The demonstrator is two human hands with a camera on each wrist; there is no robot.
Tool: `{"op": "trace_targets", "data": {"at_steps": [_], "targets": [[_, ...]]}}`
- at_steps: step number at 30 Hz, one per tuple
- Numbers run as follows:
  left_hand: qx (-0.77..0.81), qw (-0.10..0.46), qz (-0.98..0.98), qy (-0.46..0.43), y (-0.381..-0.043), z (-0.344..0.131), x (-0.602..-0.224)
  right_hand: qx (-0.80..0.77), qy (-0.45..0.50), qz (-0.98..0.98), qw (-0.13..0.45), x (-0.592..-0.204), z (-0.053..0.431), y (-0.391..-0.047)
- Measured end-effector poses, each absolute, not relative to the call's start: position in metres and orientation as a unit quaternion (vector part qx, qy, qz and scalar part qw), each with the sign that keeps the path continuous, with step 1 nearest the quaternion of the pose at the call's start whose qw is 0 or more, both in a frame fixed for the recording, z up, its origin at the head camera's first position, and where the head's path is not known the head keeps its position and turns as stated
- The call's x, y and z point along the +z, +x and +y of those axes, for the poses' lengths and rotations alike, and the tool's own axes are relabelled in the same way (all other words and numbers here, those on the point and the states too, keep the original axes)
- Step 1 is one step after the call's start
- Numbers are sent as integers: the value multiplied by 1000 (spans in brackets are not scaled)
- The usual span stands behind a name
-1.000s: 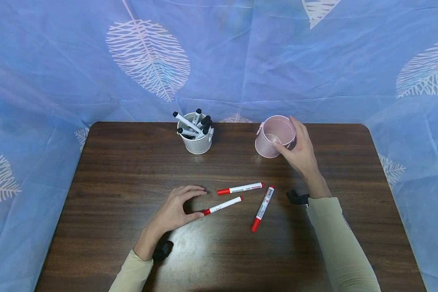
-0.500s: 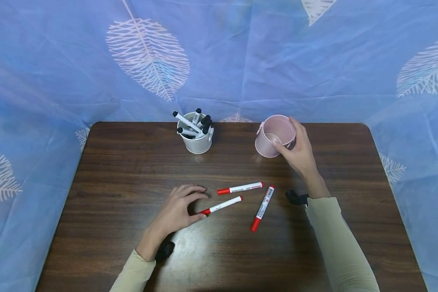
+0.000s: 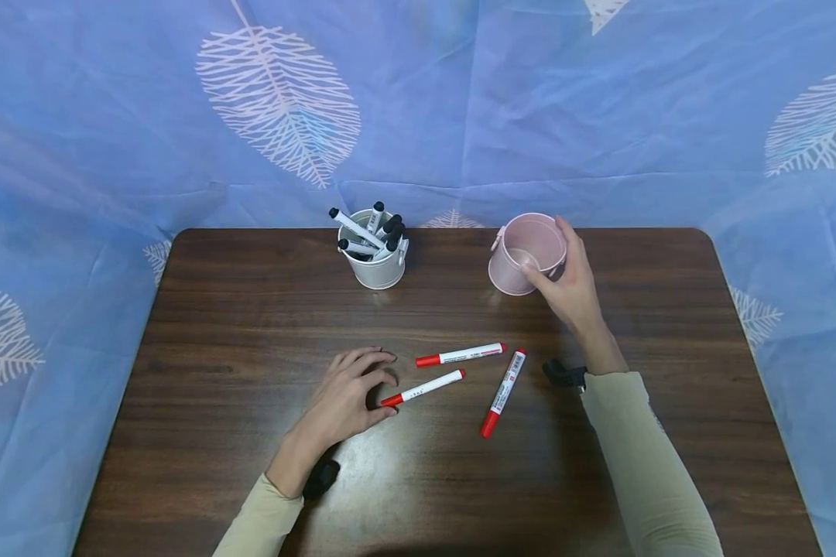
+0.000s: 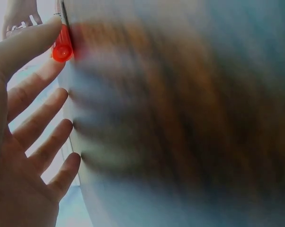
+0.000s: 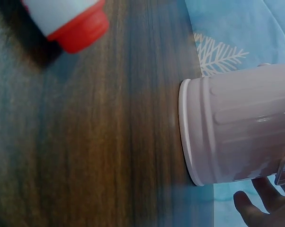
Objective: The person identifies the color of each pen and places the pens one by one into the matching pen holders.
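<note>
In the head view my left hand (image 3: 344, 398) is low over the table, its fingers spread. Thumb and index finger lie on either side of the red cap of a whiteboard marker (image 3: 432, 384), with no clear pinch; that red cap (image 4: 62, 51) also shows close to the thumb in the left wrist view. Two more red markers, one crosswise (image 3: 470, 353) and one slanted (image 3: 507, 383), lie just to the right. My right hand (image 3: 574, 290) holds a small pink bucket (image 3: 512, 267) by its right side, thumb at the near rim. The bucket stands upright on the table.
A small white bucket (image 3: 378, 272) with several black-capped markers (image 3: 358, 229) stands at the back, left of the pink one. The brown wooden table (image 3: 251, 294) ends at a blue cloth (image 3: 418, 116) with white leaf prints.
My left hand has shifted slightly to the right around the marker's cap, its fingers spreading a little. The right hand stays at the pink bucket. The head view has tilted slightly.
</note>
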State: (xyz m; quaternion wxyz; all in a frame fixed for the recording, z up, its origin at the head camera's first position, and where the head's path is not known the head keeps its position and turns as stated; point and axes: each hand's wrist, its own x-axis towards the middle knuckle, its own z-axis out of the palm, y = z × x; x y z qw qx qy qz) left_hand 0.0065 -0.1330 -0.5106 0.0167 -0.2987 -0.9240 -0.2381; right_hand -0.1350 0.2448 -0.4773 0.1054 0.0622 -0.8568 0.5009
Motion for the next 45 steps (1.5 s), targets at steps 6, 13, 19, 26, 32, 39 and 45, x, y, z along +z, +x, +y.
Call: {"op": "trace_targets", "data": {"at_steps": [6, 13, 19, 26, 32, 39, 45], "targets": [[-231, 24, -925, -301, 5, -131, -513, 500, 53, -858, 101, -479, 245, -134], [-235, 35, -923, -302, 5, -129, -515, 510, 56, -853, 98, -479, 244, -134], [-267, 39, -917, -294, 6, -129, -516, 519, 63, -848, 90, -461, 235, -126], [-382, 33, -882, -274, 5, -131, -515, 536, 73, -836, 89, -441, 225, -117], [-411, 12, -877, -250, 7, -134, -515, 550, 72, -828, 84, -441, 226, -117], [-424, -9, -876, -229, 7, -133, -513, 557, 63, -825, 73, -444, 228, -118], [-441, -6, -867, -232, 4, -133, -508, 555, 70, -826, 76, -444, 228, -119]]}}
